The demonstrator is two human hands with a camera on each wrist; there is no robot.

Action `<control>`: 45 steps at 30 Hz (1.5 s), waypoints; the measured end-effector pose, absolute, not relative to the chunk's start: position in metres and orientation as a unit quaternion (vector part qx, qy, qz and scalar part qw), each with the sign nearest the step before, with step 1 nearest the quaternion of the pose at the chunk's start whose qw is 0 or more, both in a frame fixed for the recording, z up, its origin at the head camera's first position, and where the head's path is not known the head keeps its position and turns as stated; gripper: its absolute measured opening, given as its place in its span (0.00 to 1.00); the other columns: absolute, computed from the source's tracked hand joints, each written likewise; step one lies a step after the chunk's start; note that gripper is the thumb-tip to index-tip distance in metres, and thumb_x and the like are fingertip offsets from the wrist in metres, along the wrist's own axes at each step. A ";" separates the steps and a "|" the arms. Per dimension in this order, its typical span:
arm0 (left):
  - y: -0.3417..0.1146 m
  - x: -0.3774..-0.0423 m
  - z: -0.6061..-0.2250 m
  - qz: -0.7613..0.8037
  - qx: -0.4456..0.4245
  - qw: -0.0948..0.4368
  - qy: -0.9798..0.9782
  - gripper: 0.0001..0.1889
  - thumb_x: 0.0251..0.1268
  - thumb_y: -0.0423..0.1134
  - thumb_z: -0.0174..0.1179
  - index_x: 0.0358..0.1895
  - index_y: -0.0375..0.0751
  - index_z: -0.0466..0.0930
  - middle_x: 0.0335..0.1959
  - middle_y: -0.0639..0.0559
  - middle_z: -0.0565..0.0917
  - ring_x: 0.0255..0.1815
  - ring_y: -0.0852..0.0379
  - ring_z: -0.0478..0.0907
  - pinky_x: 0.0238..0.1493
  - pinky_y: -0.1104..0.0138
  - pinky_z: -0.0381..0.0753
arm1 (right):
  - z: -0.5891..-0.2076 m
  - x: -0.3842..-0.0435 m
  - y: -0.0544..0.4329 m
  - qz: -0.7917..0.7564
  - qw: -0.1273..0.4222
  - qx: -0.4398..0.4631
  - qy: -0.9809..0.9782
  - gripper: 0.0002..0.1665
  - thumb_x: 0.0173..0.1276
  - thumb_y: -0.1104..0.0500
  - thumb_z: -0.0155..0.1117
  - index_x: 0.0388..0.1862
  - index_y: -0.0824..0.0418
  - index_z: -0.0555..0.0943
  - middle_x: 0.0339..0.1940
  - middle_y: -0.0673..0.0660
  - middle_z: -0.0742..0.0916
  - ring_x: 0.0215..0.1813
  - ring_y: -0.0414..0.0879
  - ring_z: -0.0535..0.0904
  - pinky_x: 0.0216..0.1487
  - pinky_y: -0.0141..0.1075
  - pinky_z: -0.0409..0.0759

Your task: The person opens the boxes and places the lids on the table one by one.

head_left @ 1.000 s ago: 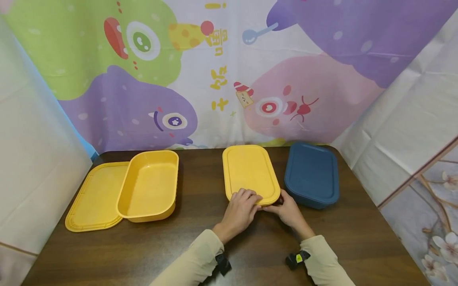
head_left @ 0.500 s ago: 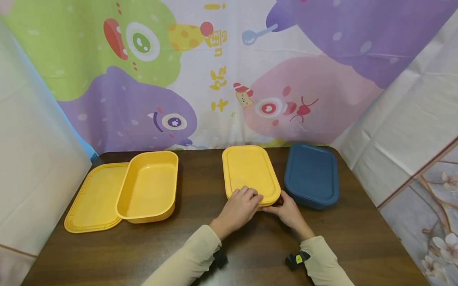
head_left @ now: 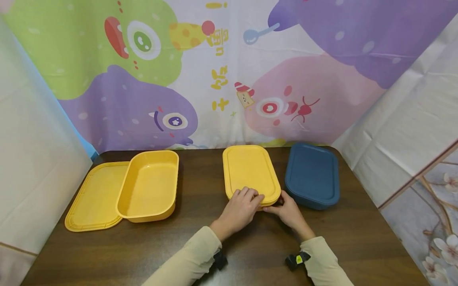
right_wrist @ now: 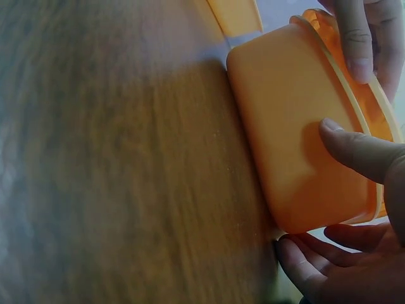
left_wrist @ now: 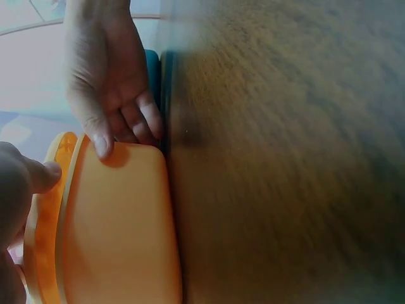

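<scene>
At the middle right of the table, a yellow lid (head_left: 250, 171) covers a yellow rectangular lunch box (left_wrist: 120, 221). My left hand (head_left: 239, 209) pinches the lid's near edge, fingers on top and thumb underneath. In the left wrist view a gap shows between lid (left_wrist: 44, 234) and box rim at this end. My right hand (head_left: 288, 212) holds the box's near right corner. Its thumb lies on the near wall (right_wrist: 297, 126) in the right wrist view, and its fingers reach round the side. The box's inside is hidden.
A blue lidded box (head_left: 312, 174) stands close to the right of my right hand. On the left, an open yellow box (head_left: 148, 186) partly overlaps a loose yellow lid (head_left: 94, 198). A patterned cloth (head_left: 222, 131) hangs behind the brown table (head_left: 107, 254).
The lid's near edge has risen slightly from the box. My left forearm has shifted a little to the left, while the right hand keeps its hold in place.
</scene>
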State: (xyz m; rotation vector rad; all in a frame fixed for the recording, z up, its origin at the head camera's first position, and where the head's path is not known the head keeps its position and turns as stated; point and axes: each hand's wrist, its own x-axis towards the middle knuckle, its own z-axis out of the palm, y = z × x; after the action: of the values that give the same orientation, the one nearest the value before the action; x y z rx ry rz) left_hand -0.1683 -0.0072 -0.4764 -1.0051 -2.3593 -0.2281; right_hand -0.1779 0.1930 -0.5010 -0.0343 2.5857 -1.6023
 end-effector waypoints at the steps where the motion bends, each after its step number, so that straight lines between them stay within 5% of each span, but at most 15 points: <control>1: -0.007 -0.168 -0.476 -0.086 -0.375 0.278 -0.880 0.12 0.65 0.43 0.63 0.50 0.49 0.83 0.43 0.55 0.81 0.43 0.57 0.76 0.41 0.66 0.75 | -0.501 -0.178 0.193 -0.525 0.049 -0.011 0.850 0.41 0.54 0.59 0.77 0.64 0.68 0.69 0.57 0.67 0.83 0.58 0.57 0.80 0.51 0.39 0.80; 25: -0.006 -0.169 -0.474 -0.177 -0.361 0.294 -0.867 0.13 0.64 0.37 0.63 0.51 0.47 0.83 0.44 0.54 0.82 0.47 0.55 0.77 0.45 0.63 0.77 | -0.500 -0.178 0.193 -0.533 0.052 -0.004 0.845 0.44 0.53 0.57 0.78 0.66 0.66 0.68 0.57 0.66 0.83 0.57 0.56 0.80 0.48 0.35 0.79; 36: -0.008 -0.168 -0.464 -0.248 -0.339 0.286 -0.861 0.13 0.66 0.38 0.62 0.53 0.46 0.83 0.45 0.53 0.82 0.46 0.55 0.76 0.47 0.63 0.75 | -0.492 -0.173 0.190 -0.556 0.055 -0.009 0.829 0.48 0.56 0.62 0.75 0.71 0.69 0.61 0.64 0.70 0.76 0.63 0.63 0.77 0.55 0.47 0.82; 45: -0.010 -0.169 -0.461 -0.289 -0.325 0.300 -0.849 0.14 0.64 0.36 0.64 0.53 0.45 0.84 0.45 0.52 0.82 0.46 0.54 0.75 0.46 0.63 0.74 | -0.502 -0.178 0.192 -0.561 0.045 -0.015 0.826 0.51 0.55 0.62 0.76 0.73 0.69 0.59 0.64 0.71 0.77 0.61 0.62 0.78 0.54 0.46 0.82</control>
State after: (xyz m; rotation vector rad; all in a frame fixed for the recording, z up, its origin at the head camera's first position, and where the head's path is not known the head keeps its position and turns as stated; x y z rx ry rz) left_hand -0.1688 -0.0099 -0.4608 -0.8626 -2.2541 -0.7659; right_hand -0.1784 0.1920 -0.5019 -0.0453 2.5248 -1.7146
